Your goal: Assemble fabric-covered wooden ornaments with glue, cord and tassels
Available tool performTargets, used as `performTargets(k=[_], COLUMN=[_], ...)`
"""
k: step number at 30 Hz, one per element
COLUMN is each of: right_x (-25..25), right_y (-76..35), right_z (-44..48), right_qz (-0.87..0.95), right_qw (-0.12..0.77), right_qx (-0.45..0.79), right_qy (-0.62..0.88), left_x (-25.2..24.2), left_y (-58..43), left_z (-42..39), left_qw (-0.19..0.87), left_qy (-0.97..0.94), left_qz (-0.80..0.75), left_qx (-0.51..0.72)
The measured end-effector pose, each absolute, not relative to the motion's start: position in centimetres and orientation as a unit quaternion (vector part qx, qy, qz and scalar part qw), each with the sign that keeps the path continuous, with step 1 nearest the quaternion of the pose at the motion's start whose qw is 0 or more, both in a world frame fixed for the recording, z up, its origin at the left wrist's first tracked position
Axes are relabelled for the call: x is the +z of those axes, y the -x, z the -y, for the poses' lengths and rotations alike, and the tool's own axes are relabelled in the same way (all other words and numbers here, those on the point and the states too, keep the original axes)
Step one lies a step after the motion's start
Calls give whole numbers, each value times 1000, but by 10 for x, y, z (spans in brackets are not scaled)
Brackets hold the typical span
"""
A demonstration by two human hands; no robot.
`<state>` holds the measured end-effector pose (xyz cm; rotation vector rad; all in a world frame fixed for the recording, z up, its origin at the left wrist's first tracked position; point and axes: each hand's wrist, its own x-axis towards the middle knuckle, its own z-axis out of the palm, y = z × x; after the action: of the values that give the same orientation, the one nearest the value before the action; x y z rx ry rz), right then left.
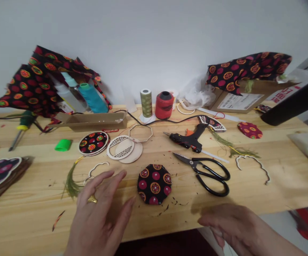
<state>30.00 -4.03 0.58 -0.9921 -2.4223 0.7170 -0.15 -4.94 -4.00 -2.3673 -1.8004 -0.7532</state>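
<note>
A black, round fabric-covered piece (155, 184) with red and orange flower prints and small shiny dots lies flat in front of me. My left hand (100, 209), with a gold ring on it, is at its left. The fingers are spread and nothing is in them; the thumb is close to the piece without gripping it. Lower right, at the table's front edge, my right hand (231, 225) has its fingers loosely bent. I see no held object there, though its palm side is hidden. Black-handled scissors (209, 174) lie between the round piece and that hand.
Behind lie a glue gun (188, 138), wooden cutouts (124, 147), a round fabric ornament (93, 143) and a green tassel (72, 181). Green (146, 103) and red thread spools (164, 105) stand by the wall. A screwdriver (19, 133) is at left, a cardboard box (239, 97) at right.
</note>
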Motion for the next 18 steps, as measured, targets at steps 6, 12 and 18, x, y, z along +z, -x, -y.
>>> performTargets(k=[6,12,18], right_x=[4,-14,-28], right_y=[-304,-320,-325], right_z=[36,20,13], right_qz=[848,843,847], right_qw=[256,187,136], right_qx=[143,-100,-95], right_qy=[441,495,505], left_x=[-51,-63,-65], left_y=[-5,-12,-16], left_z=[48,42,40], left_qw=[-10,-13,-7], left_qy=[778,778,770], left_qz=[596,601,607], left_qx=[-197,-183,-196])
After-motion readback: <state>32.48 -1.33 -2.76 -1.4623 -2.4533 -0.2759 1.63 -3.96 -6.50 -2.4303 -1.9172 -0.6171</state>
